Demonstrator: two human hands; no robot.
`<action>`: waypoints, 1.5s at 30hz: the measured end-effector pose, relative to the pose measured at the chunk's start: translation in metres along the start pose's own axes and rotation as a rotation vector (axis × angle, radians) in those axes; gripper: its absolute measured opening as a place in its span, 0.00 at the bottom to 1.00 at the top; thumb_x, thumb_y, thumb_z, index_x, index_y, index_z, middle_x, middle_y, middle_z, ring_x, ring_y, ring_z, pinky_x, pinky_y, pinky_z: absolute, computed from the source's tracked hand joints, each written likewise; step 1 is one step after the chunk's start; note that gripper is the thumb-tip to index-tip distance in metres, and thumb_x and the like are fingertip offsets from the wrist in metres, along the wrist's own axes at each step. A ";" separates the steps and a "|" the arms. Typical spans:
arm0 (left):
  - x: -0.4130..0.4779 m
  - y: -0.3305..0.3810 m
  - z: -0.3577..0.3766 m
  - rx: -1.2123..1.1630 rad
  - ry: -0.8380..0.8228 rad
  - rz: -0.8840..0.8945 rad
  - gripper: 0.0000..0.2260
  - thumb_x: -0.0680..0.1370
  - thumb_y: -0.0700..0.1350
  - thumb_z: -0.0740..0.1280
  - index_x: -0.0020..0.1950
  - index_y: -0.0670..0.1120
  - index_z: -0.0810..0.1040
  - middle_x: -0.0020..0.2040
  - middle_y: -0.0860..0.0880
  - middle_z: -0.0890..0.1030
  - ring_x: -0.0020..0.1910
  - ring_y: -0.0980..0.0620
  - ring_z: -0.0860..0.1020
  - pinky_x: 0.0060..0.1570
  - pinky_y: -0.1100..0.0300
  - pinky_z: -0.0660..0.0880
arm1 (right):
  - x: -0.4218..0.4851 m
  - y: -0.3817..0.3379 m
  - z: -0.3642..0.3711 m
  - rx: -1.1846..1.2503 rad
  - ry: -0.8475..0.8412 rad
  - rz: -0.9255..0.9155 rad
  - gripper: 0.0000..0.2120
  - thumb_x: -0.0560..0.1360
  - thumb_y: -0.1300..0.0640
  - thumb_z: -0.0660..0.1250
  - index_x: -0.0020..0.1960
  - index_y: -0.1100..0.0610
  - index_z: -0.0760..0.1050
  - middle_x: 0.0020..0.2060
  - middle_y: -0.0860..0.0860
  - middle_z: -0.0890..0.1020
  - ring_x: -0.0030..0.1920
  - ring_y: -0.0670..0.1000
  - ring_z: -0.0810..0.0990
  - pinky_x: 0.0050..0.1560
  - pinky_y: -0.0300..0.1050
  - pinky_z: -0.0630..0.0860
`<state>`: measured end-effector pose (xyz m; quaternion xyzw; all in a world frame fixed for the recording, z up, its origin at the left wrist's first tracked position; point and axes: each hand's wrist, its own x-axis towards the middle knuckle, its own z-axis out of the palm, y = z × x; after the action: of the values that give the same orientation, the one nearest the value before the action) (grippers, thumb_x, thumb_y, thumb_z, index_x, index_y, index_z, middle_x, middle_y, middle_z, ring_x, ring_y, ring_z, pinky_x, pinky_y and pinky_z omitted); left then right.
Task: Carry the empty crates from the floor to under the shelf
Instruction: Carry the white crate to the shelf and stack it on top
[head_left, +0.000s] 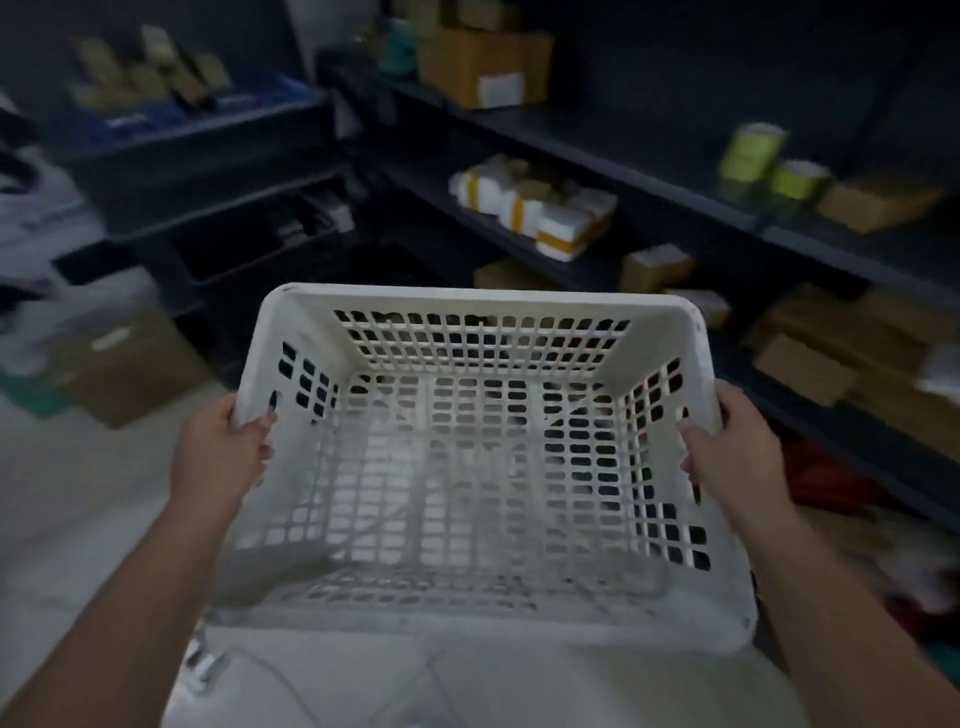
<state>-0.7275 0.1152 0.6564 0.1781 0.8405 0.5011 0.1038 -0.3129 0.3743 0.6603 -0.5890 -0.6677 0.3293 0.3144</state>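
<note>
I hold a white perforated plastic crate (478, 467) in front of me, above the floor, with nothing inside it. My left hand (221, 449) grips its left rim, fingers curled over the edge. My right hand (735, 441) grips the right rim the same way. The crate tilts slightly away from me toward a dark metal shelf unit (597, 150) that runs along the right and back. The space under the lowest shelf is dark and mostly hidden behind the crate.
The shelves carry cardboard boxes (483, 67), white taped packets (540, 208) and green tins (753, 150). A second dark rack (208, 130) stands at the left with a cardboard box (130, 364) on the pale tiled floor beside it. Red and orange items (826, 478) lie low at the right.
</note>
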 end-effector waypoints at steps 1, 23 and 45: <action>0.014 -0.005 -0.016 0.001 0.036 -0.001 0.03 0.79 0.44 0.69 0.52 0.50 0.79 0.38 0.44 0.82 0.32 0.46 0.79 0.31 0.53 0.77 | 0.010 -0.019 0.026 0.019 -0.032 -0.024 0.19 0.74 0.55 0.66 0.60 0.36 0.70 0.43 0.42 0.82 0.35 0.48 0.82 0.31 0.42 0.77; 0.379 -0.002 -0.065 -0.010 0.555 -0.187 0.08 0.79 0.42 0.70 0.57 0.43 0.79 0.40 0.41 0.81 0.32 0.44 0.78 0.36 0.47 0.78 | 0.328 -0.342 0.431 0.121 -0.391 -0.432 0.11 0.77 0.55 0.64 0.52 0.38 0.72 0.39 0.47 0.82 0.27 0.56 0.81 0.22 0.52 0.78; 0.884 0.000 -0.092 -0.184 0.517 -0.242 0.26 0.76 0.30 0.60 0.71 0.50 0.72 0.49 0.43 0.82 0.35 0.45 0.75 0.33 0.54 0.71 | 0.574 -0.634 0.801 0.048 -0.401 -0.430 0.20 0.74 0.56 0.67 0.43 0.28 0.72 0.38 0.43 0.82 0.28 0.48 0.82 0.25 0.38 0.73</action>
<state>-1.5687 0.3978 0.7036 -0.0670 0.8052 0.5879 -0.0389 -1.3899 0.8321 0.7235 -0.3494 -0.8182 0.3805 0.2524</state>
